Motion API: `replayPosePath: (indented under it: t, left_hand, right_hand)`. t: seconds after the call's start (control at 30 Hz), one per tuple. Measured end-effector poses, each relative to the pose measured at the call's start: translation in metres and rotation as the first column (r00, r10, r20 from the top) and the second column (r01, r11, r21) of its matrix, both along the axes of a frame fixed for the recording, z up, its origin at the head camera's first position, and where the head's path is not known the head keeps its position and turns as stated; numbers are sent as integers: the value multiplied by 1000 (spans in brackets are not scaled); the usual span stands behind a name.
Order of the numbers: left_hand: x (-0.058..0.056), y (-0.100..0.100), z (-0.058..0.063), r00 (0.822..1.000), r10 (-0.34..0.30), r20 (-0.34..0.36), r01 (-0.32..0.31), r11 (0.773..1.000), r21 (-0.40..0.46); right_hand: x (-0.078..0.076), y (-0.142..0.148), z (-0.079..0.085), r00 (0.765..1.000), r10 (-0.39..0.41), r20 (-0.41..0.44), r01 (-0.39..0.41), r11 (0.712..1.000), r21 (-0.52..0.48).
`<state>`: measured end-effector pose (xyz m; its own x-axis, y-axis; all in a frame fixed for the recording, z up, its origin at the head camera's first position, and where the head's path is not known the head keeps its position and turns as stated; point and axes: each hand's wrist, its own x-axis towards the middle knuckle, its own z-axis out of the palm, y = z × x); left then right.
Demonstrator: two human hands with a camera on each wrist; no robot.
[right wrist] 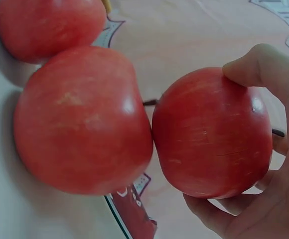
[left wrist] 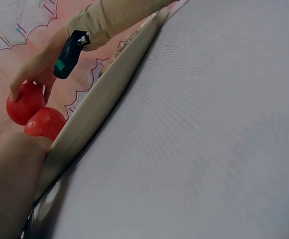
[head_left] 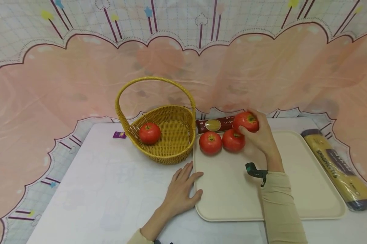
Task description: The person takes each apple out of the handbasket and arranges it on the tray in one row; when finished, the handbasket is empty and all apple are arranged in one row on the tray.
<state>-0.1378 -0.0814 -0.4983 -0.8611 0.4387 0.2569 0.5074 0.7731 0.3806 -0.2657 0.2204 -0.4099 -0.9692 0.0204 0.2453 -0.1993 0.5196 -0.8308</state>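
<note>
My right hand point(head_left: 260, 135) grips a red apple point(head_left: 246, 122) above the far side of the cream tray point(head_left: 226, 189). In the right wrist view the thumb and fingers curl round this apple point(right wrist: 212, 132), close over a second apple point(right wrist: 84, 122) and its stem. That second apple point(head_left: 233, 140) sits on the tray beside a third apple point(head_left: 210, 143). My left hand point(head_left: 180, 189) lies with spread fingers on the white table, its thumb and index finger at the tray's left rim. Another apple point(head_left: 149, 133) rests inside the yellow wicker basket point(head_left: 171, 159), at its left.
Behind the tray lies a dark red packet point(head_left: 215, 125). A spaghetti packet point(head_left: 339, 169) lies along the tray's right edge. The small purple packet point(head_left: 119, 135) is left of the basket, whose tall handle point(head_left: 154, 78) arches upward. A patterned cloth point(head_left: 79, 81) hangs behind the table.
</note>
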Motion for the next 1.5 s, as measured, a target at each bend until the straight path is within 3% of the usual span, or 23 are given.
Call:
replayPosePath:
  t: [0.5, 0.9, 1.5]
  left_hand:
    - [2, 1, -1, 999, -2, -55, 3, 1000, 16]
    - [2, 0, -2, 1000, -2, -20, 3, 1000, 14]
    - [1, 0, 0, 1000, -3, -8, 3, 1000, 11]
  right_hand:
    - [2, 20, -5, 1000, -3, 4, 2, 1000, 18]
    - [5, 34, -12, 993, -9, 117, 1, 998, 68]
    - [5, 44, -21, 980, 52, 191, -77, 989, 123]
